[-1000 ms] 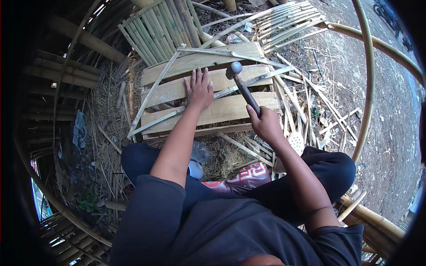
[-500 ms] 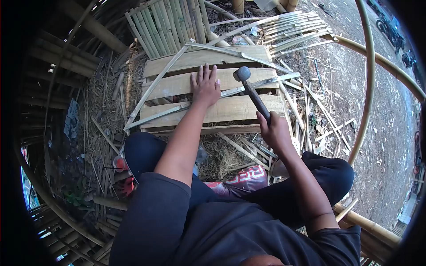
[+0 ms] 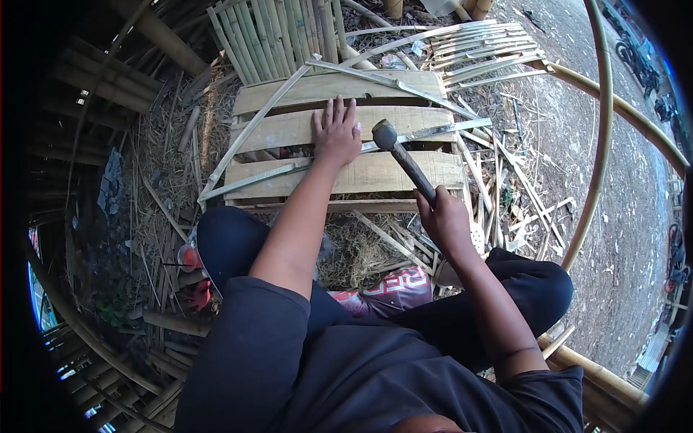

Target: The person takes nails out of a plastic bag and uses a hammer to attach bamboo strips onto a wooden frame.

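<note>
In the head view, a triangular frame of pale split-bamboo strips lies ahead of the person, across a low platform of pale, flat wooden planks. Its long side slants from near left to far right, and its opposite corner points away from the body.

The left hand is nearer this long side: palm down, fingers spread, grasping nothing, it rests on a middle plank while the strip passes beneath the wrist area; whether they touch cannot be told. The right hand, on the near side of the strip, grips a dark-handled, round-headed metal hammer. The handle slants forward and left, its head overlapping the strip's line just right of the left hand; contact is unclear.
</note>
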The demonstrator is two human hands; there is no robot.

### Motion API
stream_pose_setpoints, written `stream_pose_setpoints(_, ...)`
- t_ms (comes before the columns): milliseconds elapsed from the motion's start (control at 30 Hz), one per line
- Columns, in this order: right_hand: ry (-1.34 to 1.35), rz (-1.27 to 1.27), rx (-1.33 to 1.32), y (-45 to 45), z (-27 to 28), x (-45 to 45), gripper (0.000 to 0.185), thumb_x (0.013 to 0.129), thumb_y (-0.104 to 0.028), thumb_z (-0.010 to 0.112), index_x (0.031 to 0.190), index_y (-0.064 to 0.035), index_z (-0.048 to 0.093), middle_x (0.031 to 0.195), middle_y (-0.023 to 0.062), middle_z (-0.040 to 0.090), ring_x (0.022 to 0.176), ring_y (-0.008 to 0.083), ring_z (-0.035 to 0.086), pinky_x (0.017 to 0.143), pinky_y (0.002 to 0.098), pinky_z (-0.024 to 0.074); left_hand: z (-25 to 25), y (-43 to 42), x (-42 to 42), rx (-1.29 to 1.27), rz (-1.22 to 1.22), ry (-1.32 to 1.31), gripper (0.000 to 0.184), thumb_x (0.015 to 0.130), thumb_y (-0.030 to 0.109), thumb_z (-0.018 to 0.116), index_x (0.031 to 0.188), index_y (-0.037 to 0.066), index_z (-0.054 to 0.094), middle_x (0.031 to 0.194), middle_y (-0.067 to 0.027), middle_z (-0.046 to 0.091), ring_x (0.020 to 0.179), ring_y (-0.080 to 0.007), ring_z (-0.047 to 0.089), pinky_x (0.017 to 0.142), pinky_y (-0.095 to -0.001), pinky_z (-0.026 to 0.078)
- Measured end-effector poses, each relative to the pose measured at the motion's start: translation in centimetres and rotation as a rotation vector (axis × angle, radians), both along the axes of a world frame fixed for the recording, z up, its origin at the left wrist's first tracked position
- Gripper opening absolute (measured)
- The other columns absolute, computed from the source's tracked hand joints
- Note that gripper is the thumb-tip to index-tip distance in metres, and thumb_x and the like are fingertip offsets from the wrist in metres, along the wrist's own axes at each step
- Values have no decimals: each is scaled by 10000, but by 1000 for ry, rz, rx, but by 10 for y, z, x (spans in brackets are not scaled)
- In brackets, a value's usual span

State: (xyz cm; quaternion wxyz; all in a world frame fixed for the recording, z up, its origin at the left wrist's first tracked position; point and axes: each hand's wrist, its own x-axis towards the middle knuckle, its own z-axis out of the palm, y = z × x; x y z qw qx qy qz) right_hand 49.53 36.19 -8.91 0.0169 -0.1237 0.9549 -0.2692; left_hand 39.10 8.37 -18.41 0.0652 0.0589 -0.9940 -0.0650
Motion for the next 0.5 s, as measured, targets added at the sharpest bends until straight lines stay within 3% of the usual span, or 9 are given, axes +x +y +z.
stream_pose_setpoints(133, 21, 9, -8, 0, -9, -4, 411, 959, -327, 706, 770, 16, 579, 624, 271, 616, 605, 473, 635, 576, 548, 490, -2, 0, -3, 11, -12, 37, 653, 1042, 357, 416, 1646, 191, 233, 1718, -124, 178, 1586, -316, 151, 1262, -593, 44)
stream_pose_setpoints(267, 30, 74, -60, -8, 19, 2, 423, 965, -342, 695, 768, 12, 574, 626, 264, 626, 606, 466, 643, 573, 544, 499, 3, -2, 3, 9, -33, 29, 651, 1039, 359, 420, 1643, 188, 247, 1716, -129, 183, 1584, -321, 154, 1259, -597, 49)
stream_pose_setpoints(367, 43, 30, 41, -9, 4, 2, 413, 962, -345, 699, 780, 6, 577, 628, 257, 629, 598, 464, 643, 561, 550, 498, 4, 0, 4, 38, -25, 26, 645, 1039, 365, 423, 1637, 183, 265, 1714, -133, 189, 1585, -322, 154, 1259, -598, 48)
stream_pose_setpoints(500, -11, 49, 85, -11, 5, 6, 395, 963, -353, 697, 807, -9, 580, 631, 242, 635, 581, 454, 643, 541, 548, 506, -4, -3, -6, -21, -27, 96, 659, 1017, 361, 467, 1627, 183, 293, 1691, -149, 249, 1564, -336, 220, 1245, -610, 108)
